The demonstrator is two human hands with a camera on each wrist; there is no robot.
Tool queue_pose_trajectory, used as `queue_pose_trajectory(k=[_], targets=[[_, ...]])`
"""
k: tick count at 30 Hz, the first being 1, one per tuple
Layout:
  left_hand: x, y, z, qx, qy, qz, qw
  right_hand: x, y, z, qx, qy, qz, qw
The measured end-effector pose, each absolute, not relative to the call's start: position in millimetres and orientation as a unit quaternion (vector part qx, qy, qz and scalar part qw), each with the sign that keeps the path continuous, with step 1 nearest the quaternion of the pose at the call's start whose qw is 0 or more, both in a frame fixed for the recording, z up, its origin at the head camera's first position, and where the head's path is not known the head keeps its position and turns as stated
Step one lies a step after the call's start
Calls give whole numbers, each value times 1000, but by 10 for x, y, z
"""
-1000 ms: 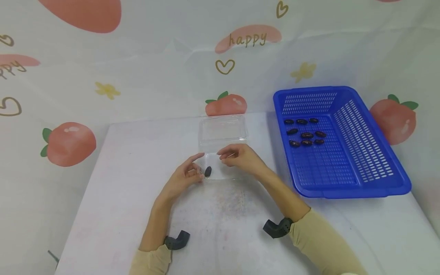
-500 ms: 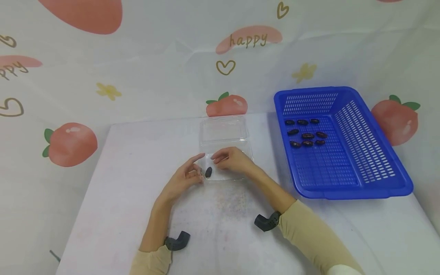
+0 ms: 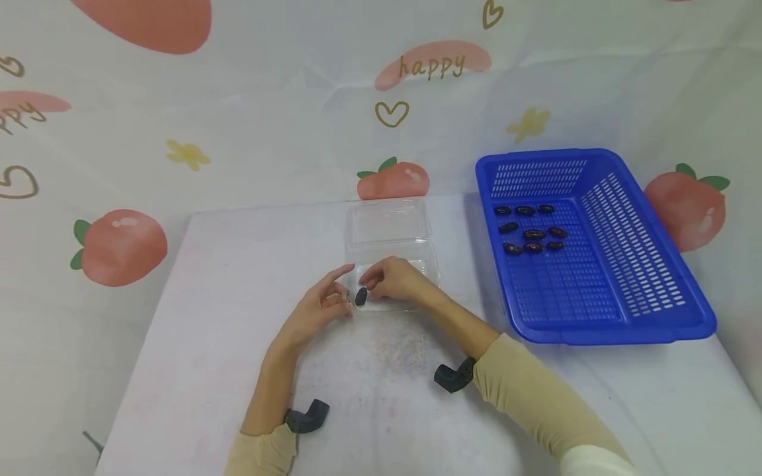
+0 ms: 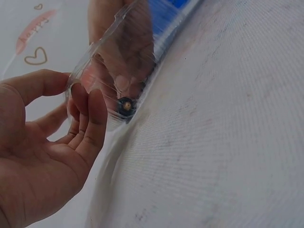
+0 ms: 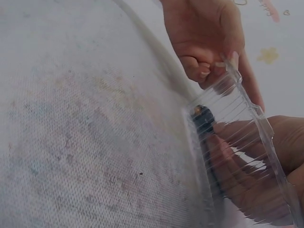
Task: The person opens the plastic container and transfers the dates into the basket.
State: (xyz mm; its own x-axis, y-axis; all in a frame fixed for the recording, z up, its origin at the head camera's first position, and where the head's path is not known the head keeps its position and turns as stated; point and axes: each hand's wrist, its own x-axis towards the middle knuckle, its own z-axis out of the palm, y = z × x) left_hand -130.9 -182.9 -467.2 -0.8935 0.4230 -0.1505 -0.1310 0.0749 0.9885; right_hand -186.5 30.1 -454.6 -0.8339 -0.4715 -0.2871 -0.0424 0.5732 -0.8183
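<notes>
One dark date [image 3: 361,296] lies at the left end of a clear plastic box [image 3: 393,305], whose lid [image 3: 389,225] is folded back behind it. My left hand [image 3: 319,302] grips the box's left side; in the left wrist view, thumb and fingers meet at its rim. My right hand [image 3: 394,279] reaches into the box from the right with curved fingers, the tips right at the date. In the right wrist view, the date [image 5: 204,118] and those fingers show through the ribbed clear wall; I cannot tell whether they pinch it.
A blue perforated basket [image 3: 601,338] stands to the right, with several dates [image 3: 532,234] in rows at its left side. The box rests on a white, lightly stained tabletop [image 3: 381,396]. Behind it hangs a white cloth [image 3: 286,132] printed with peaches and hearts.
My right hand has moved left and slightly down inside the box, up to the date. The left hand has kept its place, and the dates in the basket look unchanged.
</notes>
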Motion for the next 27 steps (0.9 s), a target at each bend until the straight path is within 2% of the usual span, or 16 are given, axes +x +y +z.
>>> queue_pose_trajectory(k=[9, 27], targets=[[-1311, -1825, -4652, 96, 704, 674, 204, -1882, 265, -4555, -196, 869, -395, 224], [-1307, -1829, -4657, 84, 703, 675, 208, -1858, 228, -4586, -207, 881, -373, 203]])
